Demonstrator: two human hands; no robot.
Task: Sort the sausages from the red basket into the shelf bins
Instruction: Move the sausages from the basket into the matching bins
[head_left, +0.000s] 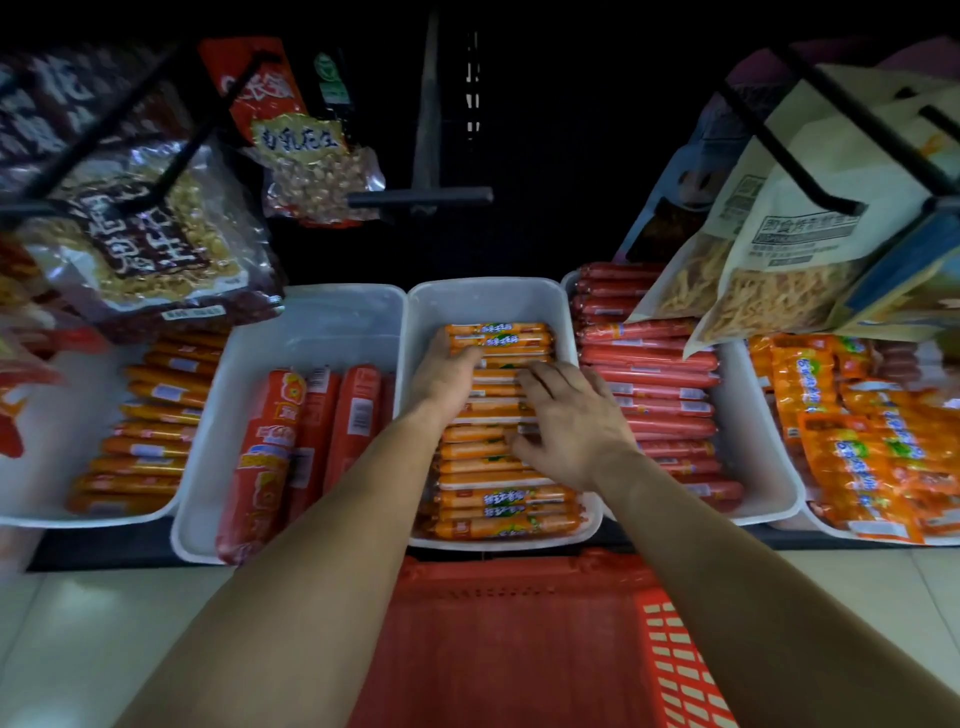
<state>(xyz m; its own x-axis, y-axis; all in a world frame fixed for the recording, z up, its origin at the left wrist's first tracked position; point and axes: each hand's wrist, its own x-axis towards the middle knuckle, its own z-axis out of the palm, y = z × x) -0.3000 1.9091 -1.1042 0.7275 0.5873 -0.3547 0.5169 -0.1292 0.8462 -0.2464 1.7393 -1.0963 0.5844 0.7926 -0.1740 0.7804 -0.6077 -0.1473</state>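
Note:
A white shelf bin in the middle holds a row of orange sausages stacked front to back. My left hand rests on the far part of that row, fingers bent over the sausages. My right hand lies flat with spread fingers on the middle of the row. Whether either hand grips a sausage cannot be told. The red basket stands on the floor below the shelf, between my forearms; its visible inside shows no sausages.
Left of the middle bin, a white bin holds thick red sausages. Further left lies a tray of orange sausages. Right bins hold thin red sausages and orange packs. Snack bags hang on black hooks above.

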